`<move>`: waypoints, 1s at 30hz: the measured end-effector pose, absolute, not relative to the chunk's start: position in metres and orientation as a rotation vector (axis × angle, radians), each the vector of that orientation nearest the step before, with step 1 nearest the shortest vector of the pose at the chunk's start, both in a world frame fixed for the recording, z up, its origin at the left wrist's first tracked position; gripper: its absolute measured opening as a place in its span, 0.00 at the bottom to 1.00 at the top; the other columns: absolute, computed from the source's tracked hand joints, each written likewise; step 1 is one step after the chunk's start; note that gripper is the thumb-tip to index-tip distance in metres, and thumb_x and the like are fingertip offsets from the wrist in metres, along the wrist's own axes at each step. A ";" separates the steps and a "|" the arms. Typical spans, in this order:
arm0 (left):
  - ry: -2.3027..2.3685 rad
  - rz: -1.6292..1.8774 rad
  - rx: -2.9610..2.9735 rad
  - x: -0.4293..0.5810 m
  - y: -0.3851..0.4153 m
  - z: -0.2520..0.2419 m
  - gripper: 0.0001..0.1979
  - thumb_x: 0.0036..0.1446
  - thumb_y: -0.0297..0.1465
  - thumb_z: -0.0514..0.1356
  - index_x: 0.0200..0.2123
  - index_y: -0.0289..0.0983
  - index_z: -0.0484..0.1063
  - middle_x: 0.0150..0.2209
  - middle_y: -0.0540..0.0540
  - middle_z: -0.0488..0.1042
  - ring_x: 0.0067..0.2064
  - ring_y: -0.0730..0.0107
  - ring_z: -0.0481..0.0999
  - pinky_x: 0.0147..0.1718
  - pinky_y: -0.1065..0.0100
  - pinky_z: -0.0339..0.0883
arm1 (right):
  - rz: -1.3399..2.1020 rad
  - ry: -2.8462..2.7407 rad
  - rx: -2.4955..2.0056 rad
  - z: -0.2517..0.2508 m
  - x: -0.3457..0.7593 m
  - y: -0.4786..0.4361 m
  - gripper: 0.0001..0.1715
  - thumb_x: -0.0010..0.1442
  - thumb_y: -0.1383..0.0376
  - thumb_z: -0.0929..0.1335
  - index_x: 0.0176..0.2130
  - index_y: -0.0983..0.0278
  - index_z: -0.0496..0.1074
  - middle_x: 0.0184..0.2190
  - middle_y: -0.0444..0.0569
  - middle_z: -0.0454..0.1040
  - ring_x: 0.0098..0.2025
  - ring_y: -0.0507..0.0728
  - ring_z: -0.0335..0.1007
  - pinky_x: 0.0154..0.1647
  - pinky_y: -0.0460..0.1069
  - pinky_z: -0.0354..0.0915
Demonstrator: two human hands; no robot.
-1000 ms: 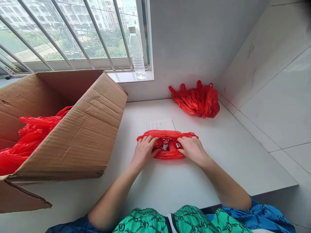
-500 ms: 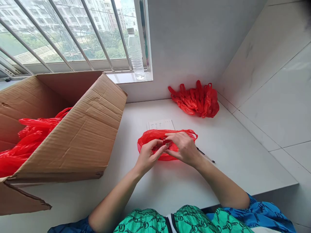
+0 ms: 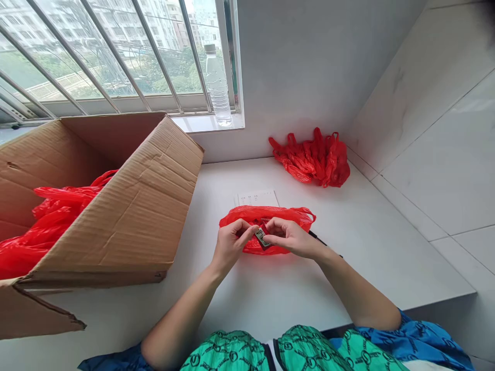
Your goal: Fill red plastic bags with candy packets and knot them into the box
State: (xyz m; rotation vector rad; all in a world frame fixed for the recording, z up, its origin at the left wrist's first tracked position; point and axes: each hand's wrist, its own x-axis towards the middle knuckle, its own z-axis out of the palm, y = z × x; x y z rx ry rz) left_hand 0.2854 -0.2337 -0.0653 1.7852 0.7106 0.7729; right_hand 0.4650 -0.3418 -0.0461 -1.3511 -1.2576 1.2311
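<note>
Filling the L side: a big cardboard box (image 3: 131, 211), red plastic bags (image 3: 64, 211) heaped inside, its R wall hiding part of the heap. Up top, a clear bottle (image 3: 218, 95) upright on the sill (image 3: 193, 123), nr the barred window (image 3: 127, 51). Far R corner of the white tabletop (image 3: 278, 293): a bunched red bundle (image 3: 313, 159), well apart from the hands. Sheet of paper (image 3: 258, 198) w/ small markings lies just behind the open red bag (image 3: 247, 212), near edge covered by it. Black pen (image 3: 317, 238) pokes out by the R wrist, partly hidden.

On to the small packet (image 3: 262, 237): dark w/ red edges & a pale label, tilted, over the bag's mouth, right btwn both sets of fingertips. L hand (image 3: 230, 242): thumb & index pinching its upper-L corner, other fingers curled in. R hand (image 3: 294, 238): thumb against its R edge, index bent just above, slight gap btwn; can't tell if those 2 actually grip.
</note>
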 end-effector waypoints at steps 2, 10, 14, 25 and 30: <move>0.685 0.777 1.861 0.284 -0.234 -0.067 0.17 0.60 0.42 0.63 0.27 0.36 0.70 0.23 0.52 0.68 0.25 0.77 0.60 0.24 0.72 0.55 | 1.188 -1.251 -1.359 -0.045 0.459 -0.341 0.17 0.63 0.51 0.70 0.38 0.61 0.72 0.32 0.44 0.73 0.34 0.54 0.70 0.35 0.50 0.69; 0.593 0.597 1.814 0.285 -0.244 -0.061 0.16 0.63 0.42 0.60 0.31 0.36 0.67 0.24 0.52 0.66 0.25 0.76 0.63 0.24 0.73 0.56 | 1.161 -0.839 -1.110 -0.037 0.449 -0.341 0.16 0.62 0.54 0.72 0.43 0.59 0.66 0.37 0.44 0.74 0.40 0.55 0.74 0.47 0.54 0.71; 0.554 0.628 1.564 0.286 -0.245 -0.055 0.16 0.65 0.43 0.58 0.32 0.36 0.67 0.25 0.52 0.66 0.26 0.76 0.65 0.27 0.73 0.60 | 1.123 -0.871 -1.171 -0.047 0.456 -0.337 0.17 0.60 0.53 0.72 0.37 0.61 0.67 0.33 0.44 0.75 0.34 0.54 0.74 0.39 0.50 0.69; 0.756 0.592 2.391 0.279 -0.225 -0.070 0.14 0.69 0.38 0.51 0.39 0.40 0.74 0.39 0.47 0.76 0.38 0.65 0.73 0.37 0.65 0.63 | 0.485 -1.196 -1.525 -0.044 0.470 -0.342 0.12 0.64 0.58 0.69 0.46 0.59 0.68 0.37 0.46 0.75 0.42 0.57 0.74 0.45 0.52 0.70; 0.883 0.477 2.792 0.285 -0.219 -0.087 0.13 0.63 0.37 0.60 0.50 0.43 0.74 0.44 0.43 0.75 0.43 0.58 0.73 0.38 0.62 0.61 | 0.050 -1.630 -1.765 -0.050 0.473 -0.342 0.14 0.66 0.67 0.64 0.50 0.60 0.70 0.39 0.47 0.77 0.39 0.57 0.74 0.37 0.50 0.68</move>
